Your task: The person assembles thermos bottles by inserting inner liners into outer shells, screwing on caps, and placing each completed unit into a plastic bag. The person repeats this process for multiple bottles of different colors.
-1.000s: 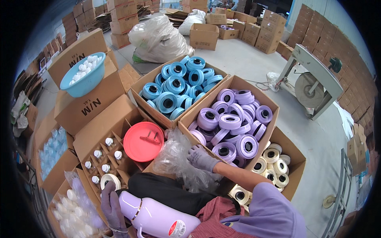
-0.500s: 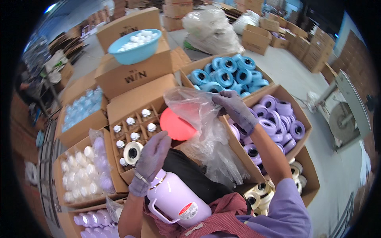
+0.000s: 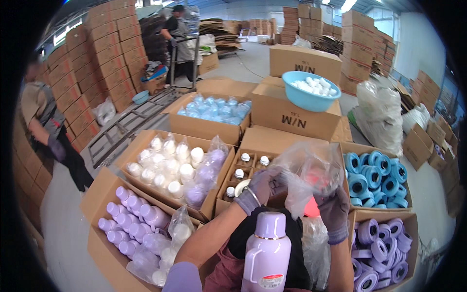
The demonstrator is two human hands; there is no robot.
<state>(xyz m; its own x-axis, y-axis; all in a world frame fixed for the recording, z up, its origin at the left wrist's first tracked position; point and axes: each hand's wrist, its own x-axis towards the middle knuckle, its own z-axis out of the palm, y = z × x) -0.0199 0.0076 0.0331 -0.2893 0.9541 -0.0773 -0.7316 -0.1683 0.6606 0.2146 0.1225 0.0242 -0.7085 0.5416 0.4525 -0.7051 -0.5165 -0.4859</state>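
A clear plastic bag (image 3: 304,170) is spread between my gloved hands, above the divided carton. My left hand (image 3: 262,189) grips its left edge with bent fingers. On the other side my right hand (image 3: 334,214) is closed on the bag's lower right part. A light purple thermos jug (image 3: 267,250) with a side handle stands upright against my lap, below the hands and untouched by them. Behind the bag shows part of a red round thing (image 3: 312,208). White-capped bottles (image 3: 239,173) sit in the carton's compartments, and a cream ring lies partly hidden by my left hand.
Open cartons around me hold purple jugs (image 3: 129,216), white cups (image 3: 186,171), blue rings (image 3: 373,175) and purple rings (image 3: 382,248). A blue basin (image 3: 311,100) of white pieces stands on a box. Two people (image 3: 46,126) stand at the left and back, near a metal cart (image 3: 131,126).
My view has swung left and up. My left hand has moved from beside the jug to the bag. The jug now stands more upright, and the bag is stretched between both hands.
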